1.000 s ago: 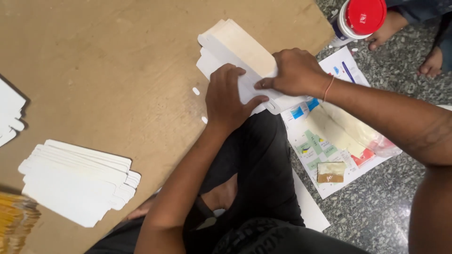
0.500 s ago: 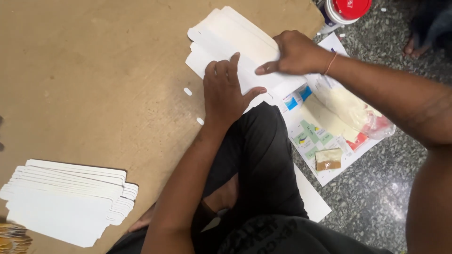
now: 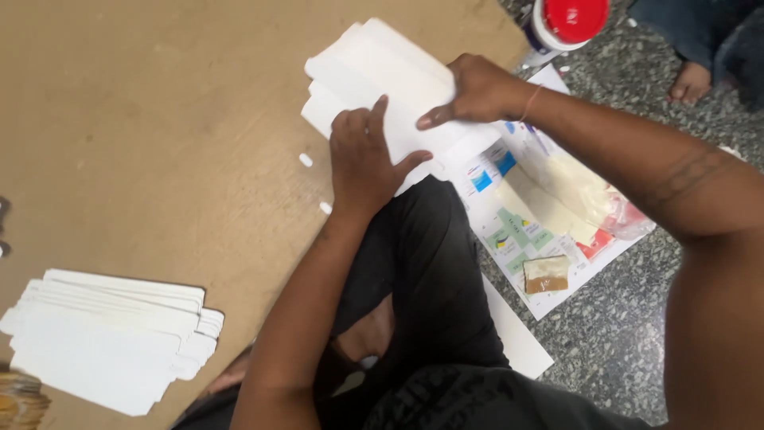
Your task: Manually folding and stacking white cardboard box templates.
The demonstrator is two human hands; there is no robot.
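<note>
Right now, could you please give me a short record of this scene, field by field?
Surface: brown board on a speckled floor
Left hand: flat on the white card blanks, fingers spread
Right hand: pressing the same blanks from the right
Stack: more white blanks, fanned, at the board's lower left
Printed sheet: on the floor under the right forearm, with a clear bag on it
Small brown block: on the sheet's lower part
Red-lidded tub: top right
</note>
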